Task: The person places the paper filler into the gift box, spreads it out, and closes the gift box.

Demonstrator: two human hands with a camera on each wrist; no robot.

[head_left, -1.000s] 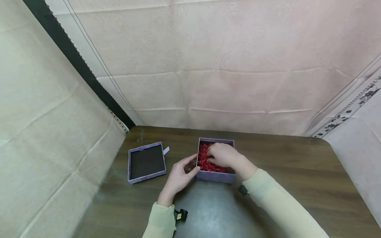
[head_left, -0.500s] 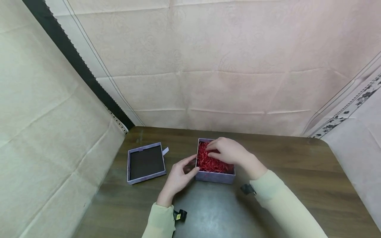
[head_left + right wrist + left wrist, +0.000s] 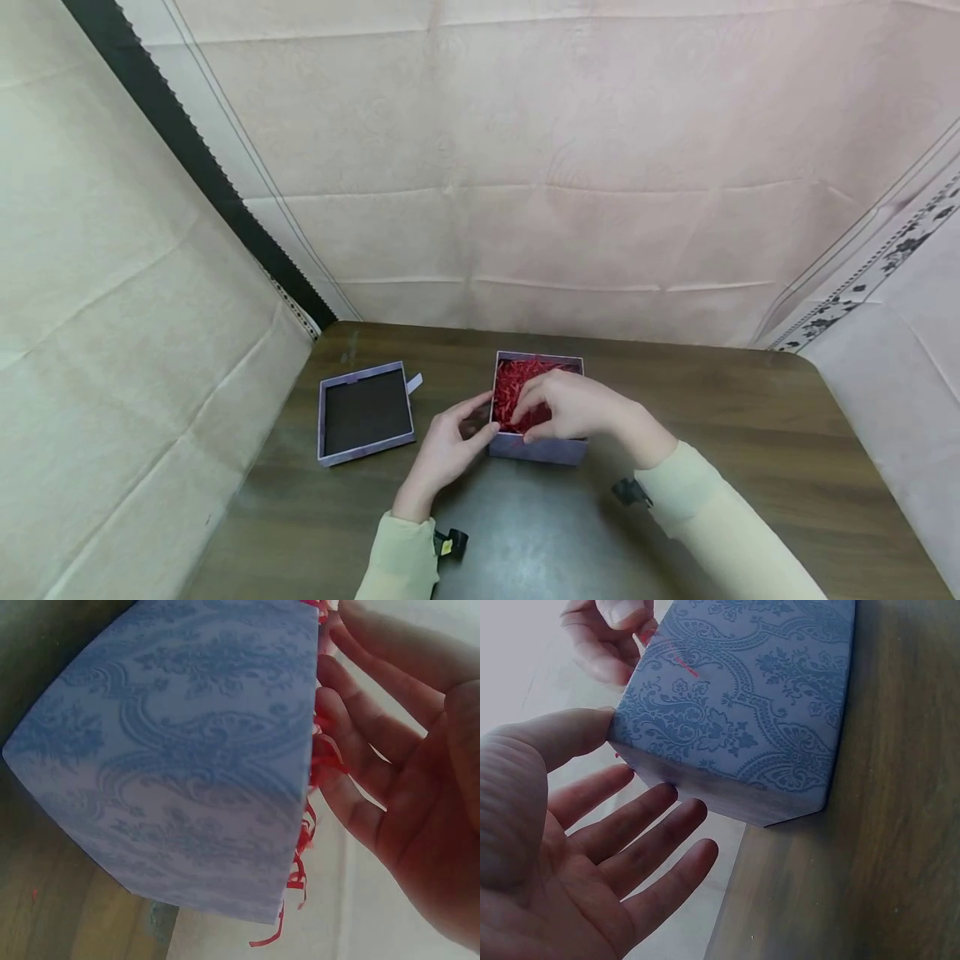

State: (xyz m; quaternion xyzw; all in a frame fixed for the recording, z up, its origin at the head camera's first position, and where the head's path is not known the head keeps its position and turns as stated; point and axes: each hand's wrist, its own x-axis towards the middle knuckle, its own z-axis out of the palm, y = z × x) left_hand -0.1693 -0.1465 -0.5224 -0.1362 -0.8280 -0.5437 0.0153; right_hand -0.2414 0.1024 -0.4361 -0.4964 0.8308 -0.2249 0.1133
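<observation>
A lidless purple patterned box (image 3: 540, 451) stands on the table, filled with red shredded paper (image 3: 513, 383). My left hand (image 3: 447, 450) rests against its left side, thumb at the front corner and fingers spread along the wall. In the left wrist view the thumb tip (image 3: 604, 720) touches the rim, while the fingers (image 3: 660, 877) lie fairly straight. My right hand (image 3: 573, 406) reaches over the box with bent fingers in the shredded paper. Its thumb stands apart near the front rim. Red strips (image 3: 300, 874) hang over the edge in the right wrist view; the fingertips are partly hidden.
The box's lid (image 3: 366, 412) lies inside-up to the left, dark inside, with a pale ribbon tab (image 3: 415, 382). The wooden table (image 3: 712, 400) ends at the back against a hanging pale cloth (image 3: 555, 167). More cloth hangs at both sides.
My right hand has moved from the back of the box toward the front left, working over the shredded paper. The left hand stays at the box's left side.
</observation>
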